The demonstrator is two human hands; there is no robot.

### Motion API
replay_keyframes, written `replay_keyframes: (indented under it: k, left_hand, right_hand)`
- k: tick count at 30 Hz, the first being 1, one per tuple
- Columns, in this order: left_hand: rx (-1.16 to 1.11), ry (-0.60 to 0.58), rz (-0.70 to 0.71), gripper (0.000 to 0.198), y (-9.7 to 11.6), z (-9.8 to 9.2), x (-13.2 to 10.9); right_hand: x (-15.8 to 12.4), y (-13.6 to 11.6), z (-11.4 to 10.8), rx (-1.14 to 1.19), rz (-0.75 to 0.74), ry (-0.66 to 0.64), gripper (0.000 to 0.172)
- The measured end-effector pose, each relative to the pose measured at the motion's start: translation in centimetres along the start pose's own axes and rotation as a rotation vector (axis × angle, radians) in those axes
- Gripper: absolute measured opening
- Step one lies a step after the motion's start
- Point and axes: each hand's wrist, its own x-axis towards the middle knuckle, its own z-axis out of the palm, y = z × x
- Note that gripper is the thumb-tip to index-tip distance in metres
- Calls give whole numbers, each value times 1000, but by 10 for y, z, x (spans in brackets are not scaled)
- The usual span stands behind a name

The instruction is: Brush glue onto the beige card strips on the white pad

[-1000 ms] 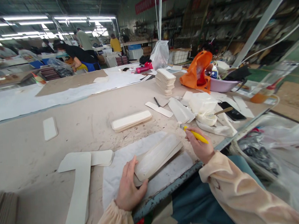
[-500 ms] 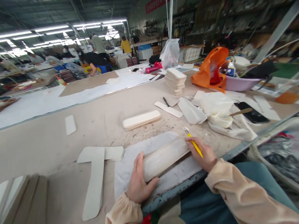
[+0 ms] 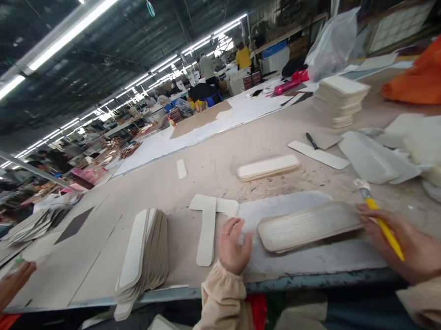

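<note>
My right hand (image 3: 405,246) grips a yellow-handled brush (image 3: 379,221) and rests against the right end of a long rounded cream board piece (image 3: 308,225) lying on a white sheet (image 3: 284,257) at the table's front edge. My left hand (image 3: 233,245) hovers just left of that piece with fingers loosely curled and apart, holding nothing. Two cream strips crossed in a T (image 3: 207,220) lie to the left of it.
A leaning stack of cream pieces (image 3: 144,255) sits at the front left. A flat pile (image 3: 268,167), a tall stack (image 3: 339,99), loose pieces (image 3: 368,155) and an orange bag (image 3: 423,78) lie further back. Another person's hand (image 3: 8,287) shows at far left.
The view swung left and tilted. My left hand came off the board piece and moved left. My right hand with the brush stayed at the piece's right end.
</note>
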Motion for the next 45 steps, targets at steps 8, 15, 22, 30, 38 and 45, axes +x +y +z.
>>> replay_keyframes:
  k: [8, 15, 22, 30, 38, 45]
  left_hand:
    - [453, -103, -236, 22, -70, -53, -10]
    - [484, -168, -255, 28, -71, -49, -10]
    - [459, -122, -304, 30, -67, -64, -4]
    - [215, 185, -235, 24, -12, -113, 6]
    - [-291, -414, 39, 24, 102, -53, 6]
    - [-507, -636, -140, 18, 121, -15, 5]
  right_hand:
    - [0, -1, -1, 111, -60, 46, 26]
    - [3, -8, -10, 165, -118, 94, 14]
    - [3, -9, -14, 211, -119, 118, 15]
    - [4, -29, -26, 511, 38, 92, 17]
    - [1, -51, -31, 1199, 277, -150, 28]
    - [5, -37, -22, 961, 498, 179, 30]
